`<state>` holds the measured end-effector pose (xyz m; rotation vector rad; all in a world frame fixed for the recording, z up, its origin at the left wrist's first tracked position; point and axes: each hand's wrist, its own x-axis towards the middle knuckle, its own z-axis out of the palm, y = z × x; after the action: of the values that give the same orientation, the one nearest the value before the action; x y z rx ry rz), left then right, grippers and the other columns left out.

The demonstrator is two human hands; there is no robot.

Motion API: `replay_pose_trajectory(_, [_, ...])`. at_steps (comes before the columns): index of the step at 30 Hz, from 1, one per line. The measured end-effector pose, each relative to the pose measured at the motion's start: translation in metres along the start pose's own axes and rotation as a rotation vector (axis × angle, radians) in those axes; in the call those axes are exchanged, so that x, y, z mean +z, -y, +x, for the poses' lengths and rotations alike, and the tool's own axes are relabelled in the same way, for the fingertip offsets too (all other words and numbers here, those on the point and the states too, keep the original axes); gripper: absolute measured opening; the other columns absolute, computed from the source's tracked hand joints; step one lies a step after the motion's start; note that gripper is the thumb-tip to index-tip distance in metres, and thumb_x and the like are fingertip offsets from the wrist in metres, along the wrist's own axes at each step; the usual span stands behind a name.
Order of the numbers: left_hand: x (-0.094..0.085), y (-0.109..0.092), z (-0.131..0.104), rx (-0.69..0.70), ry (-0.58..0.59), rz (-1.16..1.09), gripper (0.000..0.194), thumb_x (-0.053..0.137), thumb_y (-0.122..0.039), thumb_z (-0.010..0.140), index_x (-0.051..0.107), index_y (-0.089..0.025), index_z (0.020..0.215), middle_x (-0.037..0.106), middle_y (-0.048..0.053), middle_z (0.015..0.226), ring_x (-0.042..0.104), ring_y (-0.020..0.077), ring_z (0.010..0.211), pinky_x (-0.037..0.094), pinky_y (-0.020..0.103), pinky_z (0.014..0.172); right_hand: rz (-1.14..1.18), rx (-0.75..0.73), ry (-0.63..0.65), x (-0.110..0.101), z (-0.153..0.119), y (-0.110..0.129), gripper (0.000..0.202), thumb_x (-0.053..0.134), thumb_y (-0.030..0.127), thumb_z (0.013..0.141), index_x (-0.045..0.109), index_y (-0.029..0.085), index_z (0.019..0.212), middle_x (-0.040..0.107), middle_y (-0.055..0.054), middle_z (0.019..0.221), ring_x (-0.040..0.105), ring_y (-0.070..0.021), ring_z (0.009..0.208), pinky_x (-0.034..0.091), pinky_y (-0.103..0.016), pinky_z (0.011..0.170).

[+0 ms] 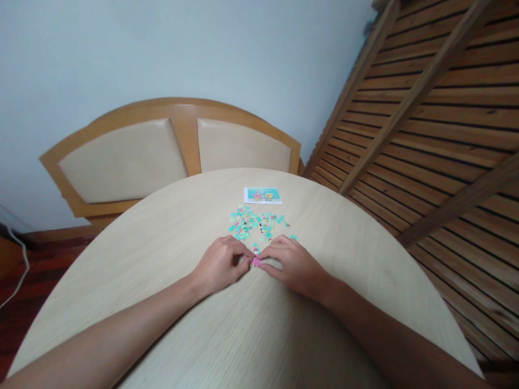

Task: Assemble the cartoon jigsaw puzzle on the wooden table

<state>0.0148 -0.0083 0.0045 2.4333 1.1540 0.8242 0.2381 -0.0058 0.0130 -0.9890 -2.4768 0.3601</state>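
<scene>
Between my hands lies a small cluster of joined pink and teal puzzle pieces (255, 261) on the round table (182, 335). My left hand (224, 261) is at its left side, thumb and index finger closed on its edge. From the right, my right hand (292, 265) has its fingertips on the same cluster, thumb below and index finger above. Just beyond the hands, loose teal, yellow and pink puzzle pieces (243, 222) lie in a spread pile. Farther back rests a picture card (263, 195) with a pink and a yellow cartoon figure on teal.
A wooden bench with cream padded backrests (243, 145) stands behind the table against a pale wall (203, 48). Slatted wooden panels (425, 135) lean at the right. At the far left a white cable (25, 259) hangs over the dark red floor.
</scene>
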Motion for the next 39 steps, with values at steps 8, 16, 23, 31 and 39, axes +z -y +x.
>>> replay_pose_trajectory(8, [0.000, -0.004, 0.000, -0.005, 0.008, 0.023, 0.020, 0.059, -0.014, 0.085, 0.076, -0.023, 0.087, 0.076, 0.000, 0.083, 0.066, 0.0196, 0.081, 0.049, 0.033, 0.081, -0.068, -0.135, 0.001, 0.000, 0.002, -0.003, 0.012, 0.066, 0.022, 0.093, 0.078, 0.022, 0.096, 0.078, -0.002, 0.096, 0.060, -0.0215, 0.094, 0.046, -0.035, 0.084])
replay_pose_trajectory(16, [0.000, -0.003, 0.000, 0.018, 0.041, 0.048, 0.013, 0.062, -0.015, 0.084, 0.074, -0.022, 0.085, 0.073, 0.000, 0.081, 0.064, 0.0201, 0.083, 0.047, 0.033, 0.083, -0.202, -0.196, 0.019, -0.003, 0.000, 0.004, 0.011, 0.066, 0.019, 0.092, 0.076, 0.020, 0.096, 0.075, -0.004, 0.095, 0.060, -0.0219, 0.094, 0.045, -0.035, 0.080])
replay_pose_trajectory(23, [-0.001, 0.000, -0.002, 0.075, 0.059, 0.046, 0.009, 0.064, -0.021, 0.087, 0.073, -0.023, 0.090, 0.072, 0.002, 0.084, 0.063, 0.0215, 0.087, 0.047, 0.035, 0.084, -0.200, -0.200, 0.012, -0.002, 0.000, 0.004, 0.010, 0.066, 0.020, 0.092, 0.075, 0.019, 0.094, 0.074, -0.005, 0.092, 0.061, -0.0216, 0.092, 0.046, -0.034, 0.080])
replay_pose_trajectory(31, [-0.007, 0.022, 0.003, -0.061, -0.104, 0.171, 0.016, 0.059, -0.025, 0.091, 0.071, -0.021, 0.102, 0.073, 0.006, 0.102, 0.065, 0.0252, 0.097, 0.049, 0.042, 0.089, -0.153, -0.186, 0.034, -0.001, -0.002, 0.004, 0.011, 0.068, 0.020, 0.090, 0.073, 0.018, 0.099, 0.072, -0.006, 0.098, 0.062, -0.0226, 0.096, 0.047, -0.036, 0.085])
replay_pose_trajectory(39, [-0.006, 0.048, 0.007, 0.007, -0.080, 0.246, 0.034, 0.049, -0.018, 0.095, 0.067, -0.021, 0.124, 0.070, 0.005, 0.126, 0.062, 0.0247, 0.116, 0.049, 0.043, 0.103, -0.131, -0.183, 0.038, 0.000, -0.001, 0.005, 0.010, 0.068, 0.018, 0.090, 0.073, 0.018, 0.098, 0.072, -0.006, 0.099, 0.063, -0.0221, 0.095, 0.047, -0.035, 0.085])
